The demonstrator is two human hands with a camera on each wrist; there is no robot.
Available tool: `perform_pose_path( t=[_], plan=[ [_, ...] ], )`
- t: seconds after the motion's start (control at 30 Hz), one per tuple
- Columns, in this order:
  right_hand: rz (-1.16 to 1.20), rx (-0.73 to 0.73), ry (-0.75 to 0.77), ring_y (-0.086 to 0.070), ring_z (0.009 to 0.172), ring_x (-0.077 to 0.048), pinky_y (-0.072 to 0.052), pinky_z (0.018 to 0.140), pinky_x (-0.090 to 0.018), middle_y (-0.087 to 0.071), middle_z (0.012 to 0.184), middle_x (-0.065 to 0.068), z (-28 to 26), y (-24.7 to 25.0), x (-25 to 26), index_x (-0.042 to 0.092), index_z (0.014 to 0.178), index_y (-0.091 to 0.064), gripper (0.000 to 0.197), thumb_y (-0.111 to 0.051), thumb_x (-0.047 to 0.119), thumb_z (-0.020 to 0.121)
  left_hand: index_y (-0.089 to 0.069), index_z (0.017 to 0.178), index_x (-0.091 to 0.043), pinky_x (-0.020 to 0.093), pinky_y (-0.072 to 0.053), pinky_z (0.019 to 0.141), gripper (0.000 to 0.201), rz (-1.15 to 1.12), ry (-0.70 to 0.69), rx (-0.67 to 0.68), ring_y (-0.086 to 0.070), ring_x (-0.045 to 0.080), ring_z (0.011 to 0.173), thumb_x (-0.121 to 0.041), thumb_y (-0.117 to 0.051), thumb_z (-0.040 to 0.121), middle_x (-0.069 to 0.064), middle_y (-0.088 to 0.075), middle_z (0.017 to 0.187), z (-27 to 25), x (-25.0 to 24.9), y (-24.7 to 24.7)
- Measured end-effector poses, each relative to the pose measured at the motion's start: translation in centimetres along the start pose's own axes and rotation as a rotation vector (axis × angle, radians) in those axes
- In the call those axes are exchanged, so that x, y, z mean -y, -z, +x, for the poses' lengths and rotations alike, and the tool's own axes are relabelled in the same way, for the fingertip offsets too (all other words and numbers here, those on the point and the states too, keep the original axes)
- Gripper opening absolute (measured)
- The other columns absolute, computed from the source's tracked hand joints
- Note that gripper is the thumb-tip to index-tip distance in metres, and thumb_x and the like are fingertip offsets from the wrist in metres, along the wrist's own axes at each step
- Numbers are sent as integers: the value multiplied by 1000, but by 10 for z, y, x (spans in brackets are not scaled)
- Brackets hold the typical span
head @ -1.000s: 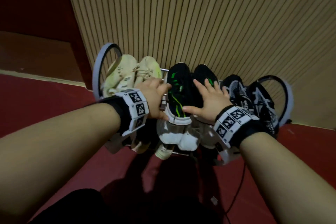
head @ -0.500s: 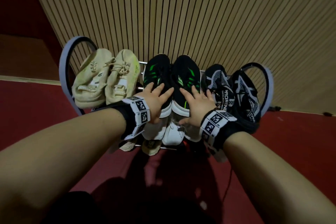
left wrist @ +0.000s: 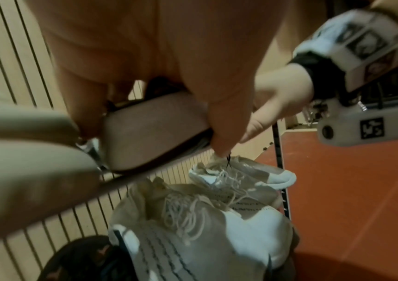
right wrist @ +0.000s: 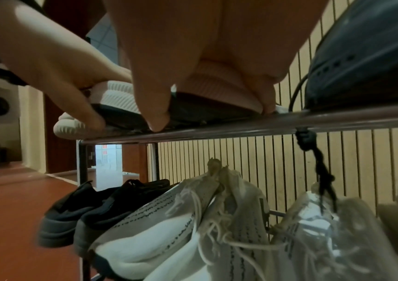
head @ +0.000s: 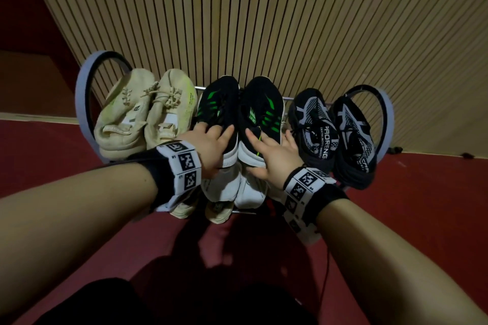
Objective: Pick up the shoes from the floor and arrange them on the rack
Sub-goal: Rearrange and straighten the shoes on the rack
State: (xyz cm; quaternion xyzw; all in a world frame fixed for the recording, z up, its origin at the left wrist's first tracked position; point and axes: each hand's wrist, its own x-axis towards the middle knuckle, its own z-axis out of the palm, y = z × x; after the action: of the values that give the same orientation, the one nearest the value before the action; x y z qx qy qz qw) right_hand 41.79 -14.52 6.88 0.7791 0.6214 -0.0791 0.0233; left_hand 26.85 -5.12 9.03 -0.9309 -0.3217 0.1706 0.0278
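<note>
Now, top tier of chrome-tube shoe rack w/ grey hoop ends [head: 80, 103]: black knit sneakers w/ green stripes and white soles [head: 239, 111] sit mid-tier, heels at the front rail. Left hand [head: 208, 145] grips the heel of the left shoe, fingers over its collar and thumb under the sole; right hand [head: 272, 155] grips the right shoe's heel likewise, thumb under the sole at the rail (right-wrist view).

Risk (judgement): heels overhang the front rail; letting go before the soles bear on both rails could tip a shoe off the front. A sideways shove could crowd neighbours. A black lace [right wrist: 318, 157] from the dark pair hangs over the rail and may snag.

Contents: top tier, left end, cream lace-up sneakers [head: 144, 116]; right end, black-and-grey mesh sneakers [head: 332, 134], touching the middle pair. Lower tier: white knit sneakers [right wrist: 169, 237], dark slip-ons [right wrist: 92, 207] towards its left end.
</note>
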Motion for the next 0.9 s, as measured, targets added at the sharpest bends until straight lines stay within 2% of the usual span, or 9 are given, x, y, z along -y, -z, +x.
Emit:
perform_pose_path(
  t=[0.1,0.23,0.3,0.4,0.53,0.63,0.73,0.8,0.9],
  plan=[
    [-14,-12,-10,1,145,-38,14,115,-46,-12,158,1,1,-2,-1,39,148,3,83,-52,53,87,10,149,-15,37,-31,107,90,28,49,-36,-23,31,134,-44,-52,89,4,-17,151,0,-10,-4],
    [-21,1,13,0,145,-38,15,115,-45,-13,158,1,2,-3,-6,42,147,3,82,-51,54,87,5,149,-14,42,-16,113,99,134,92,-46,-26,31,133,-62,-50,83,6,-23,147,-2,-15,-2],
    [12,-14,34,1,145,-38,16,115,-43,-14,158,2,-2,-5,-14,43,147,2,81,-52,52,87,3,149,-13,40,-19,110,99,217,85,-65,-32,30,128,-67,-46,82,8,-30,141,-4,-14,0],
    [31,-29,50,2,145,-39,17,114,-41,-16,158,3,-6,-6,-20,43,146,2,80,-51,53,87,4,149,-12,36,-24,104,101,246,95,-64,-34,29,125,-69,-44,82,9,-32,137,-6,-17,0],
    [-50,-11,19,-1,145,-37,11,115,-46,-13,158,6,1,-4,-15,46,146,4,83,-54,51,86,3,149,-14,35,-25,103,106,230,113,-40,-32,28,125,-71,-49,77,8,-31,137,-2,-20,4],
    [-54,9,8,-3,145,-36,6,117,-47,-12,158,4,1,-2,-13,47,145,7,86,-50,62,83,-1,150,-21,36,-25,104,103,181,110,-36,-31,28,126,-71,-51,76,6,-32,138,-4,-17,9],
    [-80,56,-11,1,145,-37,5,116,-48,2,159,1,-5,4,-13,44,145,12,91,-47,70,80,-12,148,-30,38,-24,107,96,78,141,-52,-30,26,131,-75,-49,73,3,-31,143,-9,-13,13],
    [-126,10,0,5,146,-33,10,115,-49,11,159,-1,-13,11,-15,40,147,12,93,-44,73,79,-19,146,-32,40,-22,110,91,8,155,-102,-28,26,134,-77,-46,72,4,-28,145,-13,-16,19],
    [-148,-149,-25,13,146,-27,14,114,-50,11,159,-2,-27,29,-30,35,149,8,91,-41,72,81,-11,149,-29,42,-8,116,90,-17,109,-174,-14,26,143,-74,-43,78,6,-17,154,-8,-27,32]
  ],
)
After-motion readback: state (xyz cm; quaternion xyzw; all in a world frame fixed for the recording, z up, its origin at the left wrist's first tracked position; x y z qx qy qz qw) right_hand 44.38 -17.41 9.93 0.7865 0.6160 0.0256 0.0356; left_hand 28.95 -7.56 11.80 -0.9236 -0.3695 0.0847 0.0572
